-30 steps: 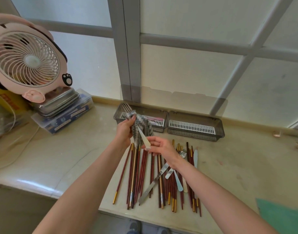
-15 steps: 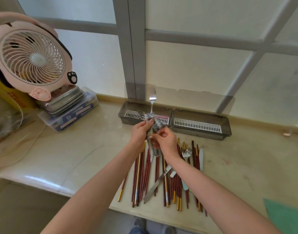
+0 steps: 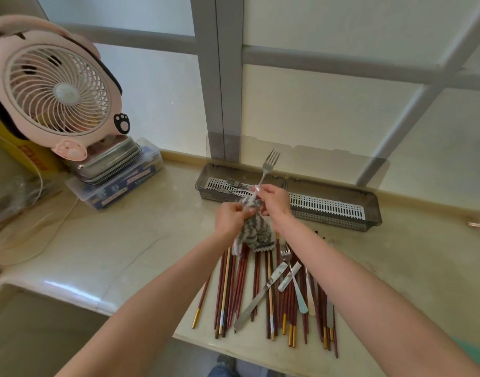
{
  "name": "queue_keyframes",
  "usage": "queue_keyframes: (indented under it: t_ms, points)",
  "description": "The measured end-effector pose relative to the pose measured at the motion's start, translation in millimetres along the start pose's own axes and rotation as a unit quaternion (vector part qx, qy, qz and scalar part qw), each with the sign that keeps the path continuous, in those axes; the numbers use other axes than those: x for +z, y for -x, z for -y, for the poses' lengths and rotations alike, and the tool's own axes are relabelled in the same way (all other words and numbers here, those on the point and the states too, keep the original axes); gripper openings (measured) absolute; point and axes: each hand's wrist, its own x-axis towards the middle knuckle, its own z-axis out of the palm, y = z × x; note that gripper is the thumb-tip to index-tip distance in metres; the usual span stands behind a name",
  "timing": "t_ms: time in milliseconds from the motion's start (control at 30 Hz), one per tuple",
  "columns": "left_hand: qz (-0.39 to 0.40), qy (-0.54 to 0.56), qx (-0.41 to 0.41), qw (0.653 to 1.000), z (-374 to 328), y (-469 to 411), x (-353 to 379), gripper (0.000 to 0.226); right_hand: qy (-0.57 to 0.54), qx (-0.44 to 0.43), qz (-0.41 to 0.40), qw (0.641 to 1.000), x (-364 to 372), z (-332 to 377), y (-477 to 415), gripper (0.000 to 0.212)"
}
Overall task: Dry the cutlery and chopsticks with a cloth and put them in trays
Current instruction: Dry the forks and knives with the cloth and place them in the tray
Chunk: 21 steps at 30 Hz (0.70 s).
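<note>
Fork, stiff, light and probably slick while damp, stands tines-up at frame centre above the left tray, right hand fingers pinching its neck, left hand fingers gripping the cloth round its handle, the safest hold.

Upright fork in striped cloth, chopsticks on counter, grey trays.

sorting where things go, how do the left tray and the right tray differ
The left tray holds forks; the right tray shows only its white slotted insert. In this view the held fork stands before the left tray, not the right tray. Both are grey, end to end.
</note>
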Motion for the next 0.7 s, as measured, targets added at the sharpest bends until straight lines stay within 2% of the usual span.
queue_keyframes:
  t_ms: [100,200,300,400,500,567,700]
  points:
    - [-0.006,-0.091,0.007,0.996,16,4,5,0.025,-0.014,0.035,0.048,0.998,3,-4,-7,0.016]
    - [0.016,-0.117,-0.031,0.992,30,4,-2,0.031,0.007,0.048,0.007,0.999,3,-15,-26,0.021]
    - [0.046,0.024,-0.074,0.996,34,6,-16,0.029,0.163,-0.022,-0.016,0.986,1,-9,-57,0.024]
    - [0.039,0.109,-0.072,0.991,27,8,-28,0.03,0.349,-0.105,0.01,0.931,5,5,-86,0.024]
    - [0.039,0.145,-0.067,0.986,20,10,-33,0.033,0.476,-0.099,0.026,0.874,10,12,-108,0.042]
    - [0.041,0.159,-0.067,0.984,23,10,-35,0.029,0.49,-0.1,0.019,0.866,8,8,-106,0.041]
    - [0.043,0.179,-0.077,0.98,27,11,-33,0.026,0.435,-0.127,0.0,0.891,-12,-27,-71,0.031]
